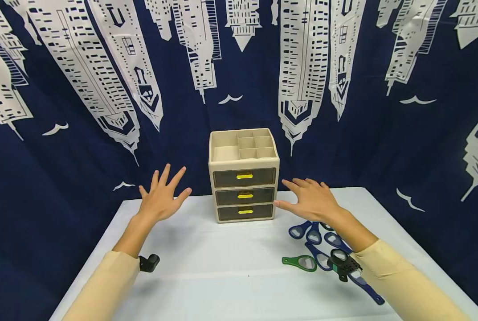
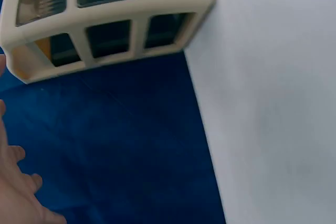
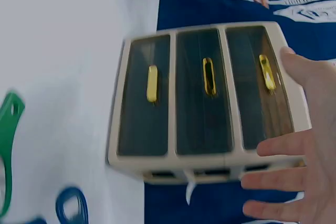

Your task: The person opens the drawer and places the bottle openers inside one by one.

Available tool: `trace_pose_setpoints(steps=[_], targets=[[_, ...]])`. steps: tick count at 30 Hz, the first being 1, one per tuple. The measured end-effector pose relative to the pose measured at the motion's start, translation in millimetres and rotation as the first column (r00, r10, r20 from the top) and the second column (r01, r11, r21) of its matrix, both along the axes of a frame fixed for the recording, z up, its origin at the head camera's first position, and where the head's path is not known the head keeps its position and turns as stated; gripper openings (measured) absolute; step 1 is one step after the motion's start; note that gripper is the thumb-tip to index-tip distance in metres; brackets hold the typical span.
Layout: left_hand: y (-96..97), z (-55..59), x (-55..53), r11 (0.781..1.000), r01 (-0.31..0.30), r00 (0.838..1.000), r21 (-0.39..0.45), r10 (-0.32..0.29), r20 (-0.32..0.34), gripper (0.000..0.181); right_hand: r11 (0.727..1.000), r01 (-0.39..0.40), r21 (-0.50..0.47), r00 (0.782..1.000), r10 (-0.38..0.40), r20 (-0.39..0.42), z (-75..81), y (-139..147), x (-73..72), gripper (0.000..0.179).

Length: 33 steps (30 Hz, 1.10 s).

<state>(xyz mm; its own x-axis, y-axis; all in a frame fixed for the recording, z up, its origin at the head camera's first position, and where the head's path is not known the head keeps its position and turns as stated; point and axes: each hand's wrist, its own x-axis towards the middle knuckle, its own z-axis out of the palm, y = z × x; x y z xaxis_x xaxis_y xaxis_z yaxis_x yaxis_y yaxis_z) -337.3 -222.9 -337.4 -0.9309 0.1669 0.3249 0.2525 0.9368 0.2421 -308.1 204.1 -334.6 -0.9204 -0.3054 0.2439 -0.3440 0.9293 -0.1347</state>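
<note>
A cream desk organizer [image 1: 244, 166] with three dark drawers, yellow handles and an open compartment top stands at the back of the table. To its left my left hand [image 1: 158, 198] hovers with fingers spread, holding nothing. My right hand [image 1: 314, 199] reaches beside the organizer's right side, fingers extended and nothing held. In the right wrist view, the thumb and fingers overlap the drawer unit [image 3: 202, 119]; whether they touch it I cannot tell. All three drawers look closed. Below the right hand lie a green magnifying glass [image 1: 291, 261] and several blue ones, one blue handle [image 1: 370, 292] pointing frontward.
A white cloth [image 1: 222, 254] covers the table. Dark blue curtains [image 1: 186, 147] with white building prints hang behind and at both sides. Small black wrist cameras sit at the left cuff [image 1: 149, 263] and the right cuff [image 1: 345, 266]; the right one partly hides the magnifying glasses.
</note>
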Motion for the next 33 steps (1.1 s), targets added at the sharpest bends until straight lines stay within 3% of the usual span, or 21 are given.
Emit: trace_pose_setpoints(steps=[4,7,11,13,15,16,20,22,23,26,29,30,31,33], targets=[[17.1,18.8,-14.1,0.991,0.077,0.996,0.108,-0.071,-0.058,0.076,0.989,-0.060,-0.136,0.998,0.064,0.025,-0.3,-25,-3.8,0.087],[31.8,33.8,-28.0,0.965,0.149,0.986,0.218,-0.130,-0.100,0.075,0.957,-0.080,-0.278,0.992,0.103,0.067,-3.0,-45,-9.1,0.079],[51.0,49.8,-47.9,0.901,0.255,0.967,0.351,-0.226,-0.122,0.072,0.888,-0.071,-0.455,0.986,0.131,0.101,-12.8,-72,-18.8,0.068],[60.0,54.4,-57.6,0.855,0.287,0.957,0.432,-0.271,-0.099,0.071,0.839,-0.047,-0.541,0.980,0.143,0.138,-20.0,-85,-23.8,0.066],[68.4,57.1,-65.4,0.797,0.289,0.951,0.530,-0.304,-0.061,0.072,0.747,-0.004,-0.664,0.962,0.185,0.202,-27.4,-99,-28.6,0.066],[72.0,57.7,-68.4,0.770,0.273,0.950,0.577,-0.309,-0.036,0.073,0.689,0.025,-0.724,0.951,0.206,0.229,-30.4,-105,-30.4,0.066],[80.1,55.2,-76.6,0.658,0.199,0.945,0.726,-0.326,0.036,0.077,0.411,0.146,-0.900,0.926,0.263,0.270,-37.8,-125,-35.7,0.064],[82.0,55.7,-77.0,0.607,0.165,0.937,0.778,-0.342,0.068,0.078,0.316,0.182,-0.931,0.927,0.262,0.270,-38.2,-131,-37.2,0.061],[83.1,54.1,-79.1,0.562,0.159,0.929,0.812,-0.364,0.071,0.077,0.262,0.198,-0.944,0.927,0.265,0.268,-38.1,-133,-38.2,0.060],[86.6,48.1,-84.2,0.417,0.131,0.902,0.899,-0.427,0.067,0.071,0.065,0.235,-0.970,0.920,0.306,0.244,-36.9,-138,-41.5,0.053],[89.0,39.5,-91.0,0.298,0.124,0.876,0.947,-0.480,0.036,0.069,-0.125,0.244,-0.962,0.929,0.316,0.194,-34.5,-141,-44.8,0.043],[89.4,38.2,-91.7,0.281,0.124,0.873,0.952,-0.487,0.031,0.069,-0.167,0.242,-0.956,0.932,0.313,0.181,-33.9,-142,-46.0,0.040],[90.0,37.6,-92.4,0.266,0.123,0.869,0.956,-0.494,0.026,0.069,-0.193,0.241,-0.951,0.937,0.300,0.176,-33.1,-142,-46.8,0.038],[91.4,36.7,-93.7,0.261,0.130,0.864,0.957,-0.504,0.020,0.069,-0.228,0.237,-0.944,0.947,0.273,0.172,-33.0,-144,-48.9,0.037]])
